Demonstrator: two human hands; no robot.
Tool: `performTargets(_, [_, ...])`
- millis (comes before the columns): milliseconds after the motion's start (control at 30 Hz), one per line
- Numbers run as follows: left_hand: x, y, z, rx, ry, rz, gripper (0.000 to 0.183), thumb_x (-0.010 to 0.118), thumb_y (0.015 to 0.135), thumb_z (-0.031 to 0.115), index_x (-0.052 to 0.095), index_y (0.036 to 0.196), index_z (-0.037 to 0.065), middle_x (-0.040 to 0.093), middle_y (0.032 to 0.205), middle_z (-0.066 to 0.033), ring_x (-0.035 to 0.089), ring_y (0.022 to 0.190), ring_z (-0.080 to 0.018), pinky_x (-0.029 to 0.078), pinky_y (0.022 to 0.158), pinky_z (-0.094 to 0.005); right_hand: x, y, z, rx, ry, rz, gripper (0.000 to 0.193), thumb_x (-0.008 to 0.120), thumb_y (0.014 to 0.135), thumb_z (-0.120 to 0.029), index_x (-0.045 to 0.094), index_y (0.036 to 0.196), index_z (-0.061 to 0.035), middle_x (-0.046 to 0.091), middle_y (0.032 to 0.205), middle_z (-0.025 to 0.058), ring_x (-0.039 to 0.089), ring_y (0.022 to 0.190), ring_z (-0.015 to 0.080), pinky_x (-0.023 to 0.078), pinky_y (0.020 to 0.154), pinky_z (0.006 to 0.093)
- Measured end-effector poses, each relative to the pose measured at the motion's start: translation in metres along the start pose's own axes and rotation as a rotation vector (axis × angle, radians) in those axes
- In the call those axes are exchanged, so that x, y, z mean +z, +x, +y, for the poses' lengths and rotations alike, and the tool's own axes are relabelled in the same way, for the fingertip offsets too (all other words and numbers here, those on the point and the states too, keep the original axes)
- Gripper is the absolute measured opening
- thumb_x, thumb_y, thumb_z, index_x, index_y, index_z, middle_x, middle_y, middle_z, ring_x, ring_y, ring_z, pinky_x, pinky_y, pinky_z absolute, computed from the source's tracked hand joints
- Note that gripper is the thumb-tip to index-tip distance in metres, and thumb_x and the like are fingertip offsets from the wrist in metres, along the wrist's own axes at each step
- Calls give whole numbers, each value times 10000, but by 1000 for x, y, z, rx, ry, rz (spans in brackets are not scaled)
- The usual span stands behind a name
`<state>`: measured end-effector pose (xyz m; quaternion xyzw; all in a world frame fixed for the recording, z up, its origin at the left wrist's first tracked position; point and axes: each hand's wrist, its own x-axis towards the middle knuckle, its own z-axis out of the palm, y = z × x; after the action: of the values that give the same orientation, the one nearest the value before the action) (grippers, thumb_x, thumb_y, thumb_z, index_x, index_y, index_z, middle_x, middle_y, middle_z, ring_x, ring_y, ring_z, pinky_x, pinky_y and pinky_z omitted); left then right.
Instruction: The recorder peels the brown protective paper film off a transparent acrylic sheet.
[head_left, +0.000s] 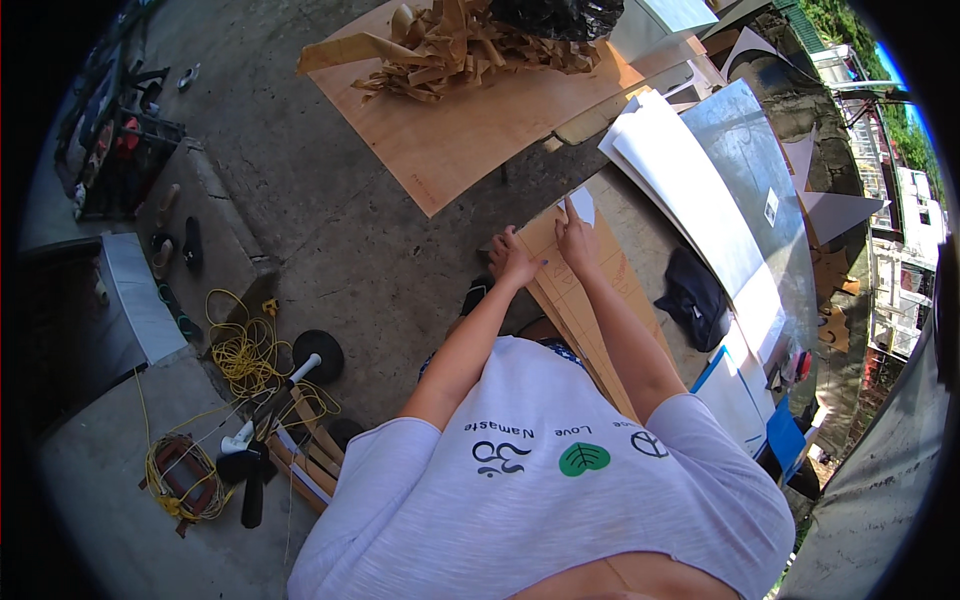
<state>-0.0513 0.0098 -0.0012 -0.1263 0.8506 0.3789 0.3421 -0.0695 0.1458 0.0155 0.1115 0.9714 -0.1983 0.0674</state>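
Under L & R fingers (570,210): brn board (565,293)

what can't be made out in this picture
All in the head view:
- near end of the brown board: hidden by the white shirt
- part of the white piece: covered by the right hand
- top of the black plastic: cut off by the upper edge

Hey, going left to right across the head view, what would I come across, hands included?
Tangled yellow cord, left hand, right hand, dark fabric item, pale pointed panel.
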Motion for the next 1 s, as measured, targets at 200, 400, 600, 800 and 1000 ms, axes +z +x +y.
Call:
performTargets(200, [2, 3, -1, 3, 3, 18, 918, 774, 695, 303, 144, 1359, 225, 197, 1403, -137, 282, 1277, -361, 295, 1008, -510, 10, -7, -15, -7, -37, 43, 535, 508, 848, -204, 400, 1352, -60, 632, 770, 243, 620, 666, 399, 487, 603, 474])
performTargets(400, [1, 2, 3, -15, 8, -5, 924, 769, 693, 303, 144, 1368, 226, 197, 1403, -135, 286, 1274, -362, 306, 1003, -505, 14, -18, -12, -43, -94, 7, 558, 511, 829, -180, 392, 1358, -47, 629, 717, 230, 621, 637, 383, 484, 591, 470])
performTargets(600, [2, 2, -1, -23, -4, 17, 926, 771, 697, 314, 140, 1368, 224, 197, 1405, -128, 289, 1273, -361, 307, 1002, -506, 13, -24, -6, -59, -45, 3, 546, 520, 841, -199, 394, 1360, -86, 615, 693, 236, 610, 617, 386, 479, 569, 471])
performTargets(800, [0, -1, 2, -9, 6, -5, 918, 768, 701, 312, 142, 1366, 221, 209, 1397, -130, 288, 1272, -362, 306, 999, -513, 7, -17, -15, 10, -109, 8, 585, 492, 848, -182, 331, 1402, -88, 628, 687, 208, 616, 609, 360, 474, 555, 461])
performTargets(1000, [7, 8, -6, 3, 7, 35, 938, 776, 671, 364, 159, 1361, 217, 216, 1386, -145, 306, 1257, -372, 286, 1015, -514, 15, -18, -7, -22, -125, -44, 657, 514, 815, -171, 285, 1426, -96, 632, 702, 214, 624, 619, 363, 483, 551, 450])
